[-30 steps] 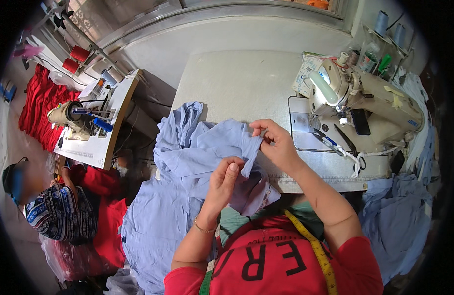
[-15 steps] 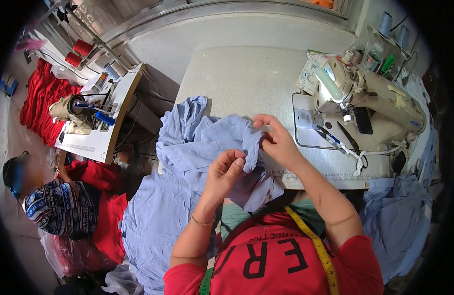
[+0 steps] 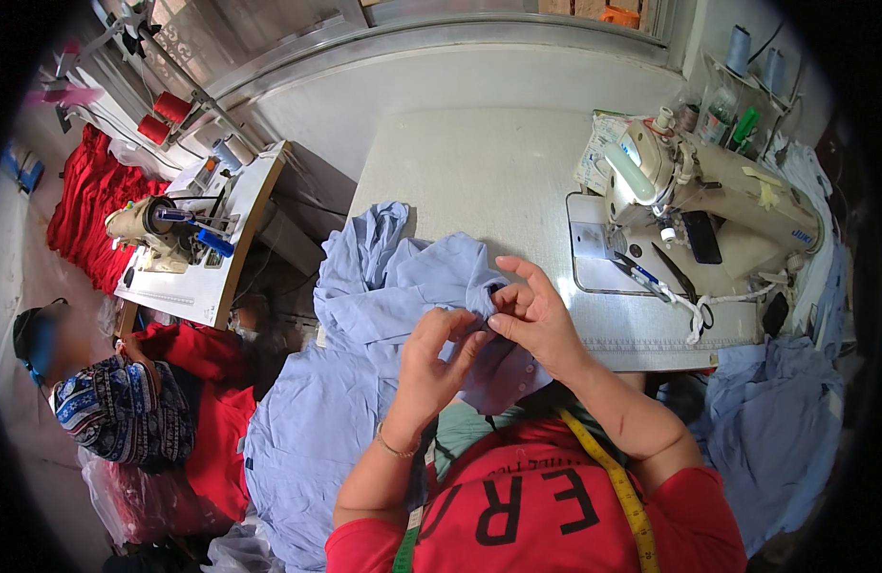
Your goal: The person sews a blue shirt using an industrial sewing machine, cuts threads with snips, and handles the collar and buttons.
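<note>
A light blue buttoned shirt [image 3: 364,310] lies bunched over the front left of the sewing table and hangs down beside my lap. Both my hands are at one gathered end of it, just above the table's front edge. My left hand [image 3: 436,353] pinches the fabric between thumb and fingers. Close against it, my right hand [image 3: 531,320] grips the same rolled edge with thumb and index, its other fingers raised. Small buttons show on the cloth below my right hand. What lies between the fingertips is partly hidden.
At the right of the table [image 3: 479,158] stands a sewing machine [image 3: 746,186]; scissors [image 3: 684,277] and a phone [image 3: 701,237] lie by it. More blue garments [image 3: 770,430] hang at the right. Left, a co-worker [image 3: 126,411] sits near another machine [image 3: 149,234] with red cloth.
My hands have come closer together on the shirt, the right moving inward and down to the fabric edge. The whole view has shifted slightly.
</note>
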Tool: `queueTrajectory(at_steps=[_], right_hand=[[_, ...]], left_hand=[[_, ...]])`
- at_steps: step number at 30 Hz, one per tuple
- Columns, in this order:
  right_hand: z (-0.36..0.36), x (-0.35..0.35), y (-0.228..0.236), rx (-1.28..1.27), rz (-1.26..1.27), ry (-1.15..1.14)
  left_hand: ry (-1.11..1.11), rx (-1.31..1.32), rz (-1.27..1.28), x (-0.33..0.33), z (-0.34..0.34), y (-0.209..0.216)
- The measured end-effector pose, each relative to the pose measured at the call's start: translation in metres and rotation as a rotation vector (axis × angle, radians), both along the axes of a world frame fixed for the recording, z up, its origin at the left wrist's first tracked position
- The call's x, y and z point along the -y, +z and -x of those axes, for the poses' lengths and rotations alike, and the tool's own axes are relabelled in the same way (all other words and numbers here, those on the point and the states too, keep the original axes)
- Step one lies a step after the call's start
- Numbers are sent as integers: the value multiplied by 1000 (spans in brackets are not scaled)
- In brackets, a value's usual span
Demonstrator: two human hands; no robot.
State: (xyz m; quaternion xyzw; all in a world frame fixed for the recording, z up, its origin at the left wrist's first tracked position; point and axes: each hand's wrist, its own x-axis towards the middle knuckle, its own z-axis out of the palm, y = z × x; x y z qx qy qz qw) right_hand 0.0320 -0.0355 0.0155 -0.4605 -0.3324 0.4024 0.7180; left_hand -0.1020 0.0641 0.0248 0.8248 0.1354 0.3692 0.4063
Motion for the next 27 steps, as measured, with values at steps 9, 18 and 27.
queueTrajectory(at_steps=[9,18,27], right_hand=[[10,4,12,210,-24,23],[-25,-16,39,660,-54,-54],[29,-67,82,952,-259,-76]], left_hand=[[79,-16,-246,-5,6,4],[-65,193,187,-70,41,122],[27,138,-288,-23,69,214]])
